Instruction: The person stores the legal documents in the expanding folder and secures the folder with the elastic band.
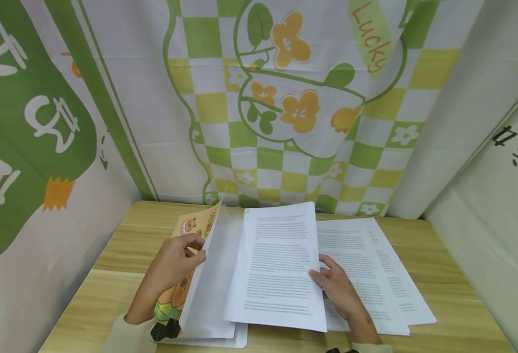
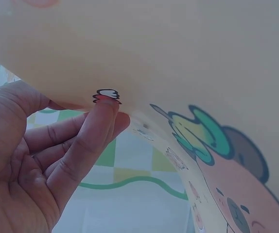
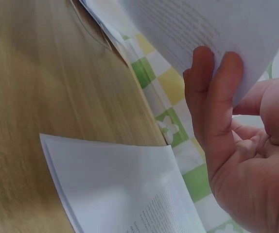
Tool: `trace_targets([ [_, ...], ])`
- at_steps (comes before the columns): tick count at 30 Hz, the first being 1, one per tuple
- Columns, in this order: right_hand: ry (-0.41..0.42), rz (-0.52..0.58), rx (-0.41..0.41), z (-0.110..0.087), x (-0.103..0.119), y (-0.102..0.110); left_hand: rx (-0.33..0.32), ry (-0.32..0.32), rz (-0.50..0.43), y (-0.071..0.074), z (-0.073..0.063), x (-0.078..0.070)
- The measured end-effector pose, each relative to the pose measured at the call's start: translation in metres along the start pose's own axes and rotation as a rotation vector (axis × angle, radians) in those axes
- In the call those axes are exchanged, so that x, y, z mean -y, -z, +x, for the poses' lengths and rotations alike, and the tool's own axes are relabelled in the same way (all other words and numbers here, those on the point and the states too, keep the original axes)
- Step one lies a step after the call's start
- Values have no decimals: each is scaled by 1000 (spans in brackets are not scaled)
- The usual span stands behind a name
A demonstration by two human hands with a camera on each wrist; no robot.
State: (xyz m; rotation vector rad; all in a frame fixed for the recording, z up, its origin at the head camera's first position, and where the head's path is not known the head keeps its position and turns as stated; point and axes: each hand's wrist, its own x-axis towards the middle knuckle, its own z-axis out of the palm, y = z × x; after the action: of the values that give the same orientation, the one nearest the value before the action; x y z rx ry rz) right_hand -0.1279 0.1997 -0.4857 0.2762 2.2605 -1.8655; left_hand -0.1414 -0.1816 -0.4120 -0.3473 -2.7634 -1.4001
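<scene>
A cartoon-printed file folder lies on the left of the table with its yellow cover raised. My left hand pinches the cover's edge; in the left wrist view its fingers press the printed outer side, and the thumb tip is hidden behind it. Whitish inner leaves show inside the folder. My right hand grips printed sheets by their right edge, thumb in front and fingers behind. The sheets' left edge overlaps the folder's inner leaves in the head view. From the right wrist, the held paper stands tilted above the table.
More printed sheets lie fanned out on the right of the wooden table, partly behind the right hand. A green and yellow checked cloth hangs along the table's back edge, with white printed cloth on both sides.
</scene>
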Motion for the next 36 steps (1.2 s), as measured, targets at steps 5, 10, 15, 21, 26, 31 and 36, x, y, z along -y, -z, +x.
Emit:
trace_targets([
  [5, 5, 19, 33, -2, -1, -4, 0, -13, 7, 0, 0, -1],
  [10, 21, 45, 69, -5, -3, -7, -1, -18, 6, 1, 0, -2],
  [15, 28, 48, 79, -7, -6, -10, -6, -13, 15, 2, -1, -3],
  [21, 20, 57, 106, -11, -11, -13, -7, -4, 16, 0, -1, -3],
  [26, 4, 58, 118, -13, -15, -12, -4, 2, 3, -1, -2, -2],
  [31, 3, 66, 140, -14, -18, -12, -8, -7, 0, -1, -2, -2],
  [36, 10, 76, 141, -14, -20, -12, -8, -9, -1, -1, -2, -2],
])
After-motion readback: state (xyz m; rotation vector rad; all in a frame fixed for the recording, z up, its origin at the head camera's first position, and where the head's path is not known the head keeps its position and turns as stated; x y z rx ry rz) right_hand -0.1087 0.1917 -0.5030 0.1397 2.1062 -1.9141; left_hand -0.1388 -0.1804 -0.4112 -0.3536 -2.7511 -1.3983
